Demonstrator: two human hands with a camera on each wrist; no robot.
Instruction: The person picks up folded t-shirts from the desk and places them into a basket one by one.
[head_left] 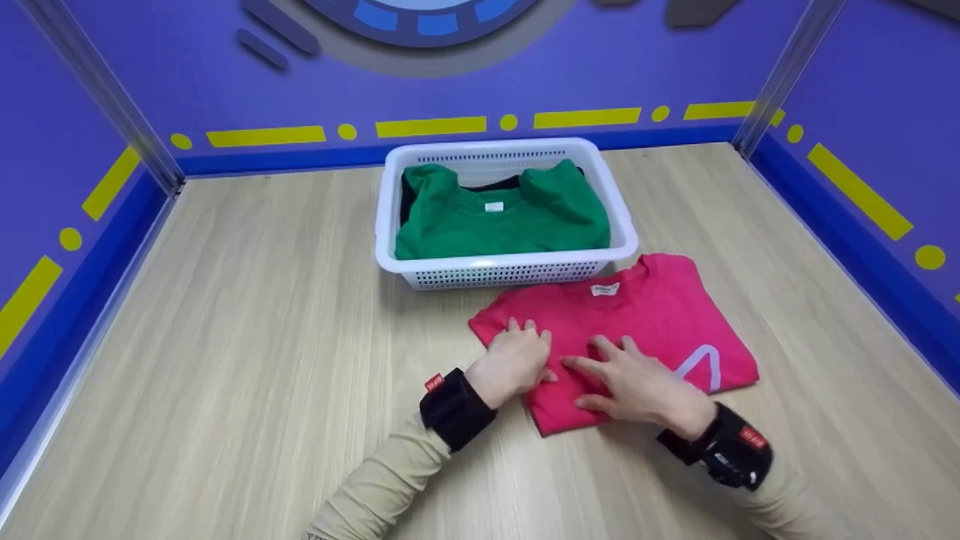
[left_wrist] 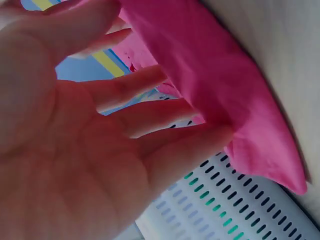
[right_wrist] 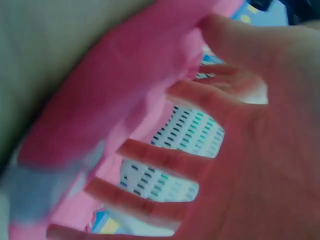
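A pink T-shirt [head_left: 660,307], folded, lies on the table at a slant, its collar with a white label toward the basket. Part of a pale print shows near its right end. My left hand [head_left: 512,364] touches the shirt's left part with its fingertips, fingers bent slightly downward. Beside it, my right hand [head_left: 637,382] rests spread fingers on the middle of the shirt. In the left wrist view the fingers [left_wrist: 150,115] meet the pink cloth [left_wrist: 215,75] without curling round it. The right wrist view shows spread fingertips against the cloth [right_wrist: 115,90].
Behind the shirt stands a white plastic basket [head_left: 510,271] with slotted walls. A green shirt [head_left: 502,229] lies in it over dark cloth. Blue-purple panels [head_left: 622,67] with yellow marks wall the wooden table [head_left: 262,337] at the back and both sides.
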